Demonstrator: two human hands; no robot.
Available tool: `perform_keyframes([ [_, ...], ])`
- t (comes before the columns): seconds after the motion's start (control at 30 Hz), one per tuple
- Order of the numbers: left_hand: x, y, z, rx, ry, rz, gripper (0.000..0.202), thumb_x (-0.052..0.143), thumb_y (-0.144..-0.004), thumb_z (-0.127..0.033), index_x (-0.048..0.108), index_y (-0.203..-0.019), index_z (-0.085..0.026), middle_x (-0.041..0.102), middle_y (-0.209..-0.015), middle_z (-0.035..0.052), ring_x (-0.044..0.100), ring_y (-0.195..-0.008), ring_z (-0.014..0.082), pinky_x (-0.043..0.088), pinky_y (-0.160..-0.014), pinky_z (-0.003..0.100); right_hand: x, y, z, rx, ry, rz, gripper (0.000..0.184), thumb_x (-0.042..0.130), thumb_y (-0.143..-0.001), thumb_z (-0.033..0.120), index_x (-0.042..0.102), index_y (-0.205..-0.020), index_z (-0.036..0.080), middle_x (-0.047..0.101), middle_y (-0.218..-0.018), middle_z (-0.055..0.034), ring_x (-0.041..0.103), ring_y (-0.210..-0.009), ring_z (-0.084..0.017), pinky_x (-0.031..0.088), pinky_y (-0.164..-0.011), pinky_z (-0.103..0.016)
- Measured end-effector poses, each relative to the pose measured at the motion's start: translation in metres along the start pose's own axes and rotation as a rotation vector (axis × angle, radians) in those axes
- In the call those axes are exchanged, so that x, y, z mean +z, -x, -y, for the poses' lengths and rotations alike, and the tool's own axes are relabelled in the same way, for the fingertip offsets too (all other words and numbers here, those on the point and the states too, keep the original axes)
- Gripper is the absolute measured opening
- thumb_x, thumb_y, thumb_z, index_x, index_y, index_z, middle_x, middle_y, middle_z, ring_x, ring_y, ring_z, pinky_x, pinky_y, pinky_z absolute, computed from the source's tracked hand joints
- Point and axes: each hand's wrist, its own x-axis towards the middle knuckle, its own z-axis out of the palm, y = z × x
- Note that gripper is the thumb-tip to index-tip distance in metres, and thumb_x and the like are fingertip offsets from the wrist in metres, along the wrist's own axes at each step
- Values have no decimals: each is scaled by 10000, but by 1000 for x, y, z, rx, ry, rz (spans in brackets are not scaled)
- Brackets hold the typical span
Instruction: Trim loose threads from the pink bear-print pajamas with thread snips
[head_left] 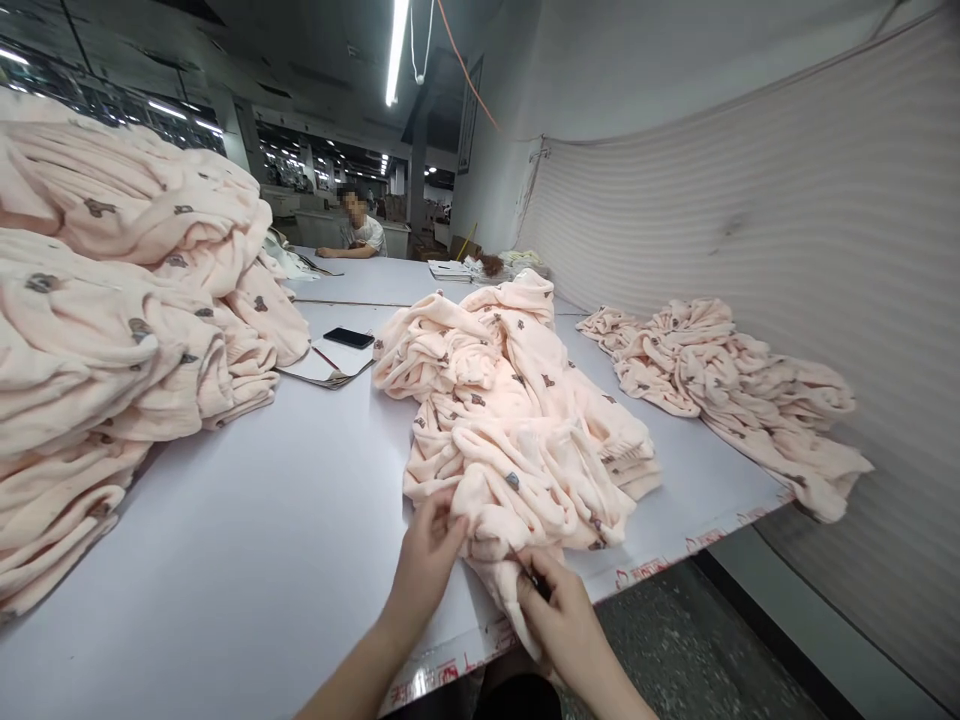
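Observation:
A pale pink plush fabric piece (495, 510) with small brown printed figures lies bunched at the front of the heap before me. My left hand (429, 550) pinches its near left edge between thumb and fingers. Close by on the right, my right hand (559, 615) is closed around a small dark tool (538, 582), mostly hidden by the fingers, so its kind is unclear. A fold of the cloth hangs down beside that hand, over the table's front edge. More of the same fabric (540, 350) is heaped behind, reaching back across the table.
A tall fabric pile (127, 300) fills the left side. Another heap (720, 370) lies at the right edge, partly overhanging. A phone (349, 338) and a pen (325, 357) rest on a notepad (307, 368). Across the white table (300, 540), a person (364, 232) leans on it.

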Motion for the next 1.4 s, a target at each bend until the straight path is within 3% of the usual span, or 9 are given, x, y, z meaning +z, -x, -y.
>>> perform_keyframes([
  [0.1, 1, 36, 20, 98, -234, -255, 148, 673, -786, -295, 531, -800, -255, 507, -758, -22, 492, -773, 176, 382, -761, 258, 7, -15, 4, 63, -253, -20, 175, 529, -860, 323, 621, -828, 178, 639, -782, -14, 604, -781, -184, 471, -720, -271],
  [0.23, 22, 56, 47, 5, -282, -15, 332, 737, -687, -269, 591, -981, -214, 630, -862, 44, 567, -778, 220, 421, -676, 272, 17, -20, 9, 195, -512, -7, 204, 620, -806, 367, 634, -827, 165, 639, -739, -11, 587, -676, -162, 465, -612, -238],
  [0.4, 21, 37, 30, -120, -97, 89, 207, 580, -821, -377, 613, -913, -196, 600, -733, 13, 524, -667, 183, 406, -590, 244, 1, -16, 7, -78, -71, -141, 121, 549, -840, 286, 598, -893, 188, 635, -808, -24, 604, -779, -187, 485, -713, -265],
  [0.57, -2, 35, 7, 4, -180, 51, 188, 614, -799, -366, 644, -896, -208, 617, -801, 28, 510, -745, 200, 409, -712, 249, -18, -5, 5, -280, 417, -9, 241, 474, -769, 102, 581, -941, 232, 652, -864, -23, 630, -766, -187, 494, -685, -258],
  [0.73, 0, 37, 5, -9, -157, -8, 271, 634, -792, -387, 622, -1000, -214, 631, -859, 46, 538, -761, 207, 423, -692, 260, -10, -7, 10, -250, 482, -48, 250, 472, -766, 101, 562, -951, 241, 657, -884, -9, 642, -782, -176, 486, -673, -245],
  [0.9, 0, 21, -7, -358, 199, 205, 252, 655, -791, -393, 693, -815, -145, 632, -686, 20, 533, -655, 151, 402, -605, 230, 2, -34, 6, -376, 540, -234, 218, 416, -741, 77, 528, -875, 207, 599, -776, -11, 576, -685, -166, 427, -617, -254],
  [1.0, -3, 11, -14, -469, 411, 197, 198, 633, -824, -329, 696, -780, -147, 679, -733, 33, 564, -656, 137, 406, -593, 217, 1, -45, 12, -348, 584, -241, 168, 437, -736, 74, 515, -807, 205, 576, -755, -5, 558, -667, -162, 411, -595, -250],
  [1.2, -6, 4, -16, -486, 550, 256, 224, 574, -868, -260, 704, -994, -127, 730, -906, 98, 642, -911, 221, 470, -802, 300, -13, -24, 32, -269, 533, -44, 145, 574, -833, 215, 602, -973, 241, 606, -953, -28, 616, -863, -184, 486, -727, -260],
  [1.4, -3, 5, -17, -491, 573, 293, 238, 555, -885, -241, 680, -1060, -140, 714, -1031, 105, 627, -1002, 231, 462, -858, 319, -3, -15, 28, -323, 687, -186, 180, 489, -912, 279, 642, -997, 241, 634, -917, -48, 643, -756, -192, 497, -636, -269],
])
